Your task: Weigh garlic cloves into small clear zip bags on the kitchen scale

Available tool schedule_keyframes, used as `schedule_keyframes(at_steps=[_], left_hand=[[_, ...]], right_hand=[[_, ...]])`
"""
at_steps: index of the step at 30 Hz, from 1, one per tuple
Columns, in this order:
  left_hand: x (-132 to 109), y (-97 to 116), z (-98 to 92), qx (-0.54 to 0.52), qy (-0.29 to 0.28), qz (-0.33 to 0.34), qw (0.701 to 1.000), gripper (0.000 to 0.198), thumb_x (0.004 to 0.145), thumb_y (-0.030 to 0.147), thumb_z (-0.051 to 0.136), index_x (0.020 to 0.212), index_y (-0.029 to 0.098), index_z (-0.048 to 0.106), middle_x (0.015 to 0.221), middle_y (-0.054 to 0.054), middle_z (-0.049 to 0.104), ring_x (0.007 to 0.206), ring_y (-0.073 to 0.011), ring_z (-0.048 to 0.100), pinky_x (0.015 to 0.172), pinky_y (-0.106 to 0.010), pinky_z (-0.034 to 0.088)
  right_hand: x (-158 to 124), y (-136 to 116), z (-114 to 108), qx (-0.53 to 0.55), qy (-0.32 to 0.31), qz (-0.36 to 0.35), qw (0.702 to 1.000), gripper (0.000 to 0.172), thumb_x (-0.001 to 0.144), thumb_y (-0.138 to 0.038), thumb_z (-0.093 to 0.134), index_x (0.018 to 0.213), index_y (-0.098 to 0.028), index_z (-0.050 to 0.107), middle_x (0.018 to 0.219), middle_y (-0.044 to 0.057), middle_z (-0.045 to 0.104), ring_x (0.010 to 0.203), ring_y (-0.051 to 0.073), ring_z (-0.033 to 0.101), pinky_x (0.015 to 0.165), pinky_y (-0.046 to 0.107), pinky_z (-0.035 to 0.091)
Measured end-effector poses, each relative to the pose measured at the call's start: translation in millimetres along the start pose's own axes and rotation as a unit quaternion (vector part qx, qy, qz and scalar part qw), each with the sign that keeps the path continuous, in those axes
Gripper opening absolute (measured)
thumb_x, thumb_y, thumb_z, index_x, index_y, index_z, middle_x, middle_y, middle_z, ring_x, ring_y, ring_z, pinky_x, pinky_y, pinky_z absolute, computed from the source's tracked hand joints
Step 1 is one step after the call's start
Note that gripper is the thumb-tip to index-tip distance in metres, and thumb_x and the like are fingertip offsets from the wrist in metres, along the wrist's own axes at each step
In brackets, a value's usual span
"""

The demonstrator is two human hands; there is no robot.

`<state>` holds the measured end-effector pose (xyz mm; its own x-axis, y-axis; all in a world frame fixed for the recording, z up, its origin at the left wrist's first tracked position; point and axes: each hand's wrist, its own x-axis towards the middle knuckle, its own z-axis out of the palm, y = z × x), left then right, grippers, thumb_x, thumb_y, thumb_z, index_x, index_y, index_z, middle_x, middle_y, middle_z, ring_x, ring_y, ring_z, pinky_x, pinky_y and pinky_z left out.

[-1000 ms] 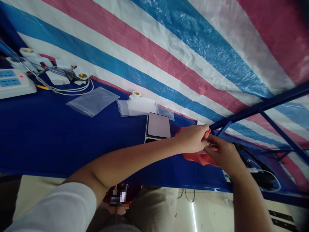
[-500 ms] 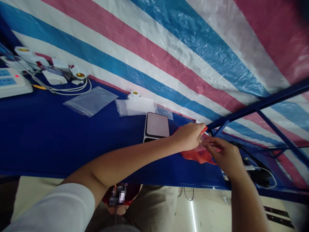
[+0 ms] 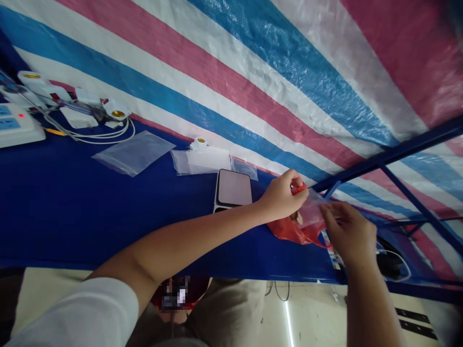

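My left hand [image 3: 282, 196] is closed, its fingers pinching the edge of a red plastic bag [image 3: 289, 231] on the table. My right hand [image 3: 350, 232] is closed on a clear plastic bag [image 3: 313, 208], which stretches between the two hands over the mouth of the red bag. Whether the left fingertips also grip the clear bag, I cannot tell. A small brownish item [image 3: 298, 218] shows inside the red bag, partly covered. Left of the hands sits a small white device with a flat pinkish-grey top [image 3: 235, 188], its front part hidden by my left forearm.
Clear plastic bags [image 3: 135, 152] and a white packet [image 3: 206, 161] lie along the back of the blue table [image 3: 72, 207]. At far left are a power strip [image 3: 20, 125], white cables and lamp-socket-like parts [image 3: 115, 110]. A blue metal frame [image 3: 383, 149] stands at right.
My right hand has moved right, away from my left, drawing the clear bag into view above the red bag. My left hand has shifted slightly up and left.
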<state>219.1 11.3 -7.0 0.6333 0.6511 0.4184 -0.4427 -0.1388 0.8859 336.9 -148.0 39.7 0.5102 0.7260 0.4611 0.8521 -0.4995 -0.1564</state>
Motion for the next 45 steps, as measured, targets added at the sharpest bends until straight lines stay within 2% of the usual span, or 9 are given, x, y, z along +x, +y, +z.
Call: schedule_keyframes(at_steps=[4,18,22,29,33,35,38,41,45], left_hand=[[1.6,-1.7,3.0,-0.129,-0.017,-0.055,0.990,0.019,0.081,0.012,0.060,0.093,0.021,0.049,0.096,-0.001,0.063,0.075,-0.0086,0.062,0.072,-0.026,0.052],[-4.5,-3.5,5.5,-0.026,-0.064,-0.062,0.996,0.014,0.080,0.015,0.059,0.093,0.018,0.063,0.080,0.000,0.064,0.068,-0.0110,0.058,0.068,-0.027,0.048],[-3.7,-1.1,2.5,0.020,-0.051,-0.001,0.998,0.011,0.078,0.013,0.059,0.088,0.018,0.062,0.087,-0.002,0.067,0.078,-0.0132,0.060,0.076,-0.029,0.048],[-8.0,-0.8,-0.2,0.129,-0.070,0.077,0.986,0.018,0.079,0.008,0.052,0.092,0.020,0.060,0.100,-0.004,0.067,0.094,-0.0168,0.061,0.089,-0.033,0.048],[-18.7,19.9,0.0,0.226,-0.017,0.167,0.959,0.017,0.089,0.024,0.059,0.104,0.020,0.064,0.122,-0.011,0.061,0.121,-0.0268,0.053,0.107,-0.046,0.040],[-25.3,38.7,-2.5,0.205,-0.055,0.192,0.958,0.029,0.088,0.037,0.066,0.113,0.021,0.064,0.126,-0.012,0.061,0.125,-0.0286,0.052,0.109,-0.046,0.040],[-37.5,64.7,-13.4,0.125,-0.172,0.116,0.970,0.053,0.078,0.052,0.077,0.119,0.021,0.063,0.112,-0.010,0.068,0.107,-0.0244,0.063,0.091,-0.037,0.050],[-56.2,74.7,-34.5,0.100,-0.242,-0.006,0.965,0.035,0.081,0.048,0.074,0.100,0.019,0.070,0.082,-0.003,0.067,0.075,-0.0148,0.062,0.067,-0.027,0.046],[-91.9,64.8,-71.9,0.049,-0.149,-0.120,0.980,0.025,0.086,0.042,0.069,0.088,0.017,0.068,0.077,-0.001,0.063,0.069,-0.0108,0.059,0.064,-0.024,0.044]], right_hand=[[-3.4,2.9,-5.9,0.006,0.039,0.027,0.999,0.031,0.086,-0.052,0.065,0.093,-0.023,0.073,0.082,0.004,0.075,0.075,0.022,0.073,0.070,0.030,0.050],[-7.2,17.6,-23.5,0.041,0.027,0.090,0.995,0.039,0.081,-0.060,0.071,0.090,-0.022,0.071,0.083,0.003,0.074,0.076,0.023,0.071,0.070,0.033,0.050],[-26.0,5.8,-47.0,0.119,0.142,0.171,0.968,0.039,0.074,-0.056,0.080,0.089,-0.021,0.070,0.085,0.004,0.073,0.078,0.023,0.070,0.075,0.035,0.054],[-64.4,3.5,-48.1,0.271,0.196,0.215,0.918,0.040,0.071,-0.048,0.087,0.089,-0.019,0.067,0.087,0.004,0.075,0.075,0.020,0.073,0.068,0.029,0.060],[-80.4,-11.1,-46.7,0.328,0.239,0.196,0.893,0.036,0.070,-0.040,0.089,0.087,-0.019,0.065,0.089,0.004,0.075,0.073,0.019,0.073,0.066,0.029,0.062],[-90.5,-26.9,-51.4,0.330,0.270,0.208,0.880,0.033,0.072,-0.036,0.089,0.089,-0.021,0.065,0.091,0.002,0.075,0.077,0.018,0.073,0.071,0.029,0.062],[-104.8,-47.6,-54.9,0.362,0.271,0.247,0.857,0.028,0.076,-0.031,0.086,0.092,-0.022,0.065,0.093,0.000,0.074,0.084,0.016,0.072,0.080,0.027,0.061],[-114.0,-55.3,-42.4,0.433,0.265,0.274,0.817,0.031,0.073,-0.030,0.088,0.091,-0.022,0.064,0.085,-0.002,0.072,0.073,0.013,0.069,0.073,0.025,0.060],[-121.8,-60.5,-2.4,0.537,0.112,0.299,0.781,0.037,0.073,-0.037,0.087,0.097,-0.020,0.065,0.080,0.000,0.072,0.069,0.016,0.069,0.067,0.029,0.060]])
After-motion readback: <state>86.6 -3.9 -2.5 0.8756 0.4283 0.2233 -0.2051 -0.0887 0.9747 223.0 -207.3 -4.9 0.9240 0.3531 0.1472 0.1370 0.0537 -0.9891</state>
